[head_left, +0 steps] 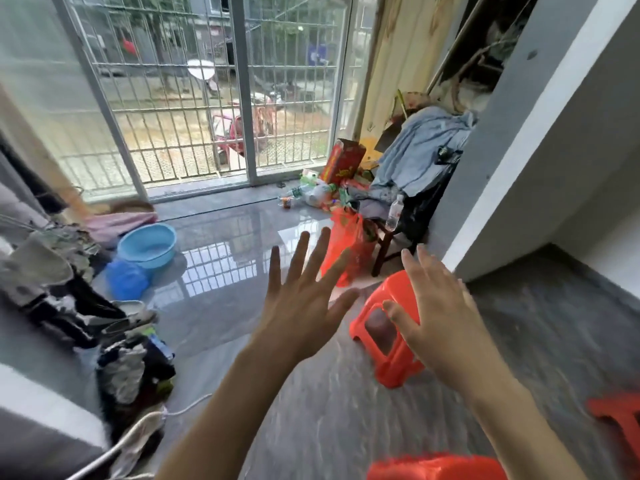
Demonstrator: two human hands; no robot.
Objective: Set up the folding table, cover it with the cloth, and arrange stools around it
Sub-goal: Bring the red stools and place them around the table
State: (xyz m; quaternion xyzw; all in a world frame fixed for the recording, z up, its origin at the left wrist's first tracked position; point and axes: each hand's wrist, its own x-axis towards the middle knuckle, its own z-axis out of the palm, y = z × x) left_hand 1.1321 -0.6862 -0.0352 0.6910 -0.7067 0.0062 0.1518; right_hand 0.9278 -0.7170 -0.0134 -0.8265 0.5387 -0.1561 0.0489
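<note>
Both my hands are raised in front of me with fingers spread and hold nothing. My left hand [304,299] hovers over the grey floor. My right hand [436,317] is in front of an orange plastic stool [384,341] that stands on the floor near the wall corner. A second orange stool [620,417] shows at the right edge, and a third orange stool [436,467] at the bottom edge. No folding table or cloth is in view.
A blue basin [147,245] and a blue bag [126,278] lie left by piles of clothes [69,289]. An orange bag [349,244], a chair with blue cloth [419,154] and bottles crowd the right corner. Barred glass doors [207,98] stand ahead, and a grey wall [519,168] rises at right.
</note>
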